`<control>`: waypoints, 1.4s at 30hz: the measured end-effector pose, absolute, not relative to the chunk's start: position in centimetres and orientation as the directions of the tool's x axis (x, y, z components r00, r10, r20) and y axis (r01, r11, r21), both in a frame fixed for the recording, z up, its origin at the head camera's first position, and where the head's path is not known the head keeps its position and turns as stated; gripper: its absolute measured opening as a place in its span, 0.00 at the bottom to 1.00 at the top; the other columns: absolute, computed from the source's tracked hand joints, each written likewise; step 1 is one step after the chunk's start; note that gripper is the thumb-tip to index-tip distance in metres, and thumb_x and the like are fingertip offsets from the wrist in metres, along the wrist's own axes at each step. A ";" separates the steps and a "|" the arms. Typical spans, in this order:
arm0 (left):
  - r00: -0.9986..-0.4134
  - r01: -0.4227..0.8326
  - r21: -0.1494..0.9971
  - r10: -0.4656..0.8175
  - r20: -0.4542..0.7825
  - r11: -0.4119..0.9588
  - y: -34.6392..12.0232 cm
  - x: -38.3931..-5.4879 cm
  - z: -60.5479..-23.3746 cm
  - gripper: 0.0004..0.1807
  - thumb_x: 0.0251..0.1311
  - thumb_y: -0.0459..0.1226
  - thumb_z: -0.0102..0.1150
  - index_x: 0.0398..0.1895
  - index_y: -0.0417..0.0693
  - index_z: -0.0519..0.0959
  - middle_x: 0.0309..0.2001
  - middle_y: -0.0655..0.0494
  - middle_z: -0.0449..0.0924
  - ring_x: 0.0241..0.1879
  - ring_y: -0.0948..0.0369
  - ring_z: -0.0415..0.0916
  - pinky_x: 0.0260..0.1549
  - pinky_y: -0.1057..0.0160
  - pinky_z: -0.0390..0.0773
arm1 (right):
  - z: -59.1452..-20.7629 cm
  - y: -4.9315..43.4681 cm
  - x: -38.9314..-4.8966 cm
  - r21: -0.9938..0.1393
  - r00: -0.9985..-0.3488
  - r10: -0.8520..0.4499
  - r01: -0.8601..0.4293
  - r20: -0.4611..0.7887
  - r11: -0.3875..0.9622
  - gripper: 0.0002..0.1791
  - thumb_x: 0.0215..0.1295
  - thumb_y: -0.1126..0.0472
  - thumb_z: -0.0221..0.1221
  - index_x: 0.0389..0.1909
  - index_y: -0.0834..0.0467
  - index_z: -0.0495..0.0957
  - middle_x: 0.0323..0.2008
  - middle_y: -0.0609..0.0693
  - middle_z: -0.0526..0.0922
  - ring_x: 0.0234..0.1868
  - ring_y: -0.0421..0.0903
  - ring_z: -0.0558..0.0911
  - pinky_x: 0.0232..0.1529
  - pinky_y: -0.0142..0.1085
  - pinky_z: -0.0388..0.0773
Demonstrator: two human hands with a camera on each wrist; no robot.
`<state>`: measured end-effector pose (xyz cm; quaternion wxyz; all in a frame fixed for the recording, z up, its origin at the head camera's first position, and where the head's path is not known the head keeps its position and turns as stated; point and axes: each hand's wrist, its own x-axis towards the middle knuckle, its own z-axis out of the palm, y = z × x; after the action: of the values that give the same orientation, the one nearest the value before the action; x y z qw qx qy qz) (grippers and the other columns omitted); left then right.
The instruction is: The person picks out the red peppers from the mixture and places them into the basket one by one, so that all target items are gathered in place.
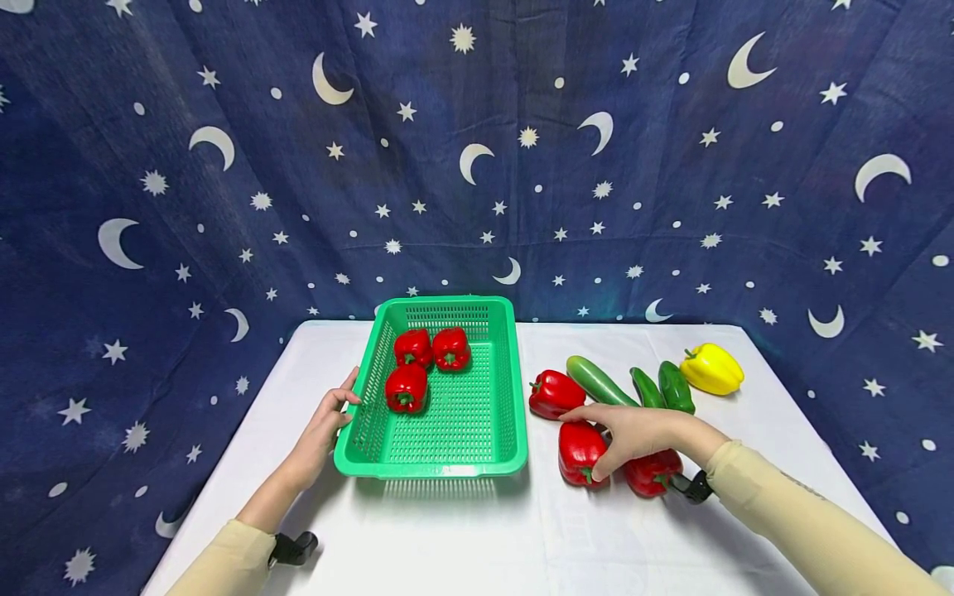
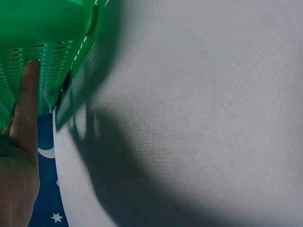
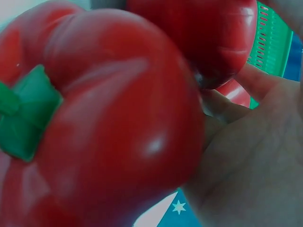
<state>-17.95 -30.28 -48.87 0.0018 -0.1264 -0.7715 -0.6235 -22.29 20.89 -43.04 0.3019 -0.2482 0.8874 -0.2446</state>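
A green plastic basket (image 1: 477, 430) stands on the white table with three red bell peppers (image 1: 407, 387) inside, toward its left and back. Against its left side lies my left hand (image 1: 322, 434); in the left wrist view a straight finger (image 2: 27, 101) touches the slotted wall. To the right of the basket, my right hand (image 1: 637, 432) holds a red bell pepper (image 1: 578, 451) between thumb and fingers. Another red bell pepper (image 1: 650, 475) sits under that wrist and looms large in the right wrist view. A third red pepper (image 1: 555, 394) lies just beyond the fingertips.
Behind the right hand lie a long green cucumber-like vegetable (image 1: 599, 381), two dark green peppers (image 1: 675, 387) and a yellow bell pepper (image 1: 713, 369). A navy curtain (image 1: 417, 182) with moons and stars hangs along the table's back edge.
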 end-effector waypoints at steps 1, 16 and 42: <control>-0.968 0.195 0.962 0.192 0.159 0.189 -30.3 -18.0 -48.9 0.15 0.66 0.27 0.35 0.54 0.36 0.63 0.83 0.57 0.40 0.79 0.45 0.36 0.55 0.64 0.67 | -43.0 20.9 -22.3 -0.584 -0.690 -0.592 -0.296 -0.416 0.756 0.49 0.47 0.48 0.77 0.73 0.41 0.67 0.67 0.48 0.70 0.65 0.54 0.69 0.57 0.60 0.71; -0.964 0.211 0.958 0.204 0.171 0.194 -30.4 -17.9 -48.9 0.15 0.67 0.27 0.34 0.54 0.36 0.63 0.83 0.56 0.40 0.79 0.44 0.36 0.55 0.64 0.67 | -43.1 20.7 -22.3 -0.571 -0.684 -0.582 -0.288 -0.440 0.769 0.50 0.46 0.53 0.78 0.73 0.39 0.67 0.66 0.46 0.70 0.63 0.53 0.70 0.53 0.56 0.75; -0.967 0.202 0.961 0.192 0.166 0.187 -30.1 -17.7 -48.6 0.14 0.66 0.27 0.35 0.54 0.36 0.63 0.83 0.55 0.40 0.79 0.45 0.37 0.53 0.64 0.68 | -43.3 20.7 -22.6 -0.587 -0.666 -0.609 -0.306 -0.431 0.750 0.49 0.48 0.57 0.76 0.73 0.40 0.67 0.66 0.47 0.69 0.61 0.52 0.71 0.53 0.55 0.75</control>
<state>-17.74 -30.14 -48.64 0.0040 -0.1280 -0.7704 -0.6246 -22.57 20.73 -43.31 0.3159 -0.2598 0.8804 -0.2402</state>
